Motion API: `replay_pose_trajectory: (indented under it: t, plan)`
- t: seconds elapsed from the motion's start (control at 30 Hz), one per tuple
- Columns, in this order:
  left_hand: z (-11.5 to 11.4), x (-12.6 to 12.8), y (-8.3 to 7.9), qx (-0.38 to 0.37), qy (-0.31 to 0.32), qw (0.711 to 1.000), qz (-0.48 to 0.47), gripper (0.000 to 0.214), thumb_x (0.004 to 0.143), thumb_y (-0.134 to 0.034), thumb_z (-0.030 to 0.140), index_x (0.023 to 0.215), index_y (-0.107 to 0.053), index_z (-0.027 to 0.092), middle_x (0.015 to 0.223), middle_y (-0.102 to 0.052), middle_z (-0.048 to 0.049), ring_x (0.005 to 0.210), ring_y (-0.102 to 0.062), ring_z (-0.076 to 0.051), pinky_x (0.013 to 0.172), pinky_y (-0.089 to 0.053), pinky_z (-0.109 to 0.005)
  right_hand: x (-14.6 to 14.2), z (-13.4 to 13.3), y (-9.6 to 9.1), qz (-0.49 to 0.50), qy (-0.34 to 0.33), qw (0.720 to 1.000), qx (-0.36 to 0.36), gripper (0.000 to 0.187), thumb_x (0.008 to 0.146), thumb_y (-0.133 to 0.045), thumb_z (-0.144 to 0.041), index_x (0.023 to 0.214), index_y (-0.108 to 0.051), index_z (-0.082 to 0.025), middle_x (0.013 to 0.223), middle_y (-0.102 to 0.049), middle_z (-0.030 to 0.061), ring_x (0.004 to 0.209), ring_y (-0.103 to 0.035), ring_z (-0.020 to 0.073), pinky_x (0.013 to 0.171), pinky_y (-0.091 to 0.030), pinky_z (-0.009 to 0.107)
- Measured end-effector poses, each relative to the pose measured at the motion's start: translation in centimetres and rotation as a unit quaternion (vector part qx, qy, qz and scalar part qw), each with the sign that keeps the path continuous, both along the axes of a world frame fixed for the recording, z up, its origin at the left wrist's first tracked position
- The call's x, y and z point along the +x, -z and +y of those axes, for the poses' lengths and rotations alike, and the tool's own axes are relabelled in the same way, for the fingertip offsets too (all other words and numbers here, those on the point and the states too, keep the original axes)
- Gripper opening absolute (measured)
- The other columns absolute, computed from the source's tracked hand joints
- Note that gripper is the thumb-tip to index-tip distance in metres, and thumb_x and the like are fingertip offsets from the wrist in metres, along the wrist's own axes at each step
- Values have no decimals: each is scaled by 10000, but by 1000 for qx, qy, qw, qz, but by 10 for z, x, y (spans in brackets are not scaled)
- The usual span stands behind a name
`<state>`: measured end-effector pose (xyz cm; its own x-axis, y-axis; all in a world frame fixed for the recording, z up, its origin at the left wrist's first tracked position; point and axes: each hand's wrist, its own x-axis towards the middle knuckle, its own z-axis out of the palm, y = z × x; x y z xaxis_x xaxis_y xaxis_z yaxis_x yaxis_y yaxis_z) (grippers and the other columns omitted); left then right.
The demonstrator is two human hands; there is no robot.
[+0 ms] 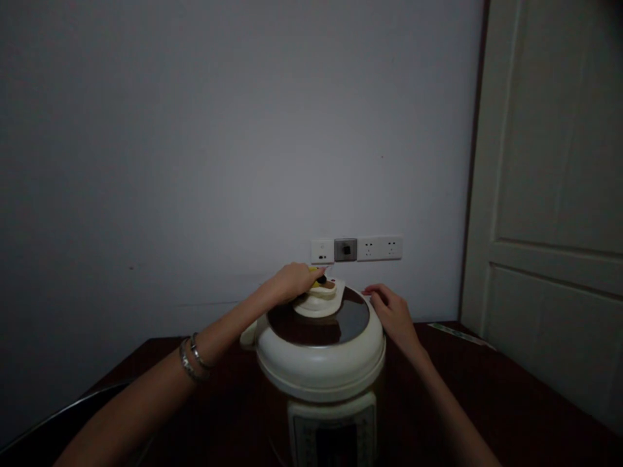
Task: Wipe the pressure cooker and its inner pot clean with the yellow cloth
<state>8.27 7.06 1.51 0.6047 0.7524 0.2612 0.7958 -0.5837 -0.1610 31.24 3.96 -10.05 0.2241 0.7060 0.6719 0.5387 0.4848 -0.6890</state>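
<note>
A white electric pressure cooker (320, 363) with a dark brown, glossy lid top stands upright in front of me. My left hand (295, 282) reaches over the lid handle (322, 293), its fingers closed around a small yellow and black thing (317, 281) just above that handle. Mostly hidden by the fingers, this thing does not show its kind. On the other side, my right hand (390, 312) lies against the right rim of the lid, fingers partly stretched out and nothing visible in them. The control panel (333, 431) faces me, too dark to read.
Behind the cooker a row of wall sockets (379, 248) is set into the pale wall. A dark table (428, 395) carries the cooker, and a flat, patterned strip (460, 335) lies at its back right. A large dark curved rim (73, 410) shows lower left; a door (549, 214) stands right.
</note>
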Motion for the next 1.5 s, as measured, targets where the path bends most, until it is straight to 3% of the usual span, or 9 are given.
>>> replay_pose_trajectory:
  t: [0.17, 0.33, 0.47, 0.57, 0.77, 0.87, 1.2, 1.37, 1.5]
  plan:
    - [16, -14, 4, -1, 41, 998, -41, 418, 877, -382, 333, 1188, -622, 188, 811, -700, -112, 753, -633, -211, 704, -418, -272, 0, 0, -1, 6, 6, 1000, 6, 278, 789, -410, -325, 837, -648, -192, 855, -712, 72, 781, -630, 220, 719, -446, 326]
    - [19, -17, -1, -76, 30, 986, -143, 438, 884, -363, 433, 730, -687, 182, 565, -611, -43, 583, -552, -166, 618, -395, -246, 1, 0, -1, 17, -2, 1000, -2, 266, 776, -429, -324, 840, -648, -187, 848, -708, 69, 762, -627, 216, 720, -455, 331]
    - [16, -19, -8, -18, 31, 969, -245, 520, 867, -381, 531, 556, -579, 165, 540, -567, -44, 554, -512, -153, 591, -376, -258, 1, -2, -2, 40, -10, 999, 20, 273, 795, -436, -336, 870, -646, -180, 901, -703, 86, 835, -633, 225, 786, -472, 362]
    - [12, -13, -20, 1, 28, 910, -413, 525, 849, -381, 580, 590, -564, 163, 536, -552, -29, 551, -525, -151, 558, -376, -250, -5, -5, -15, 54, -30, 996, 63, 262, 815, -470, -357, 928, -630, -183, 984, -691, 104, 939, -630, 234, 887, -462, 407]
    - [-8, 31, -49, -260, 137, 717, -632, 523, 825, -396, 614, 704, -589, 144, 550, -588, -24, 523, -557, -137, 538, -441, -239, -43, -1, -79, 162, -185, 962, 117, 470, 731, -648, -460, 1117, -534, -218, 1214, -604, 117, 1066, -599, 223, 893, -507, 392]
    - [-19, 47, -55, -351, 160, 663, -642, 539, 823, -389, 633, 727, -589, 142, 588, -614, -32, 537, -568, -135, 556, -464, -239, -59, 1, -106, 181, -259, 941, 120, 475, 700, -671, -477, 1074, -546, -213, 1164, -635, 94, 1038, -611, 219, 844, -532, 360]
    - [-21, 39, -38, -301, 133, 709, -624, 420, 862, -356, 506, 844, -588, 157, 705, -635, -26, 642, -581, -153, 623, -491, -281, -62, 13, -125, 134, -203, 964, 112, 350, 585, -693, -419, 805, -560, -182, 796, -641, 34, 751, -590, 191, 698, -483, 322]
    - [-5, -3, -30, -141, 115, 770, -612, 304, 779, -474, 422, 855, -591, 152, 861, -644, -51, 786, -591, -165, 661, -480, -269, -66, 15, -141, 73, -81, 979, 170, 212, 674, -582, -371, 731, -461, -206, 682, -524, -10, 650, -494, 157, 628, -420, 289]
    - [2, -53, 0, -83, 14, 743, -664, 356, 661, -555, 463, 823, -598, 149, 840, -632, -63, 754, -613, -182, 630, -479, -280, -63, 17, -153, -75, 49, 968, 233, 158, 677, -535, -247, 799, -441, -210, 817, -532, 38, 763, -491, 192, 704, -411, 322]
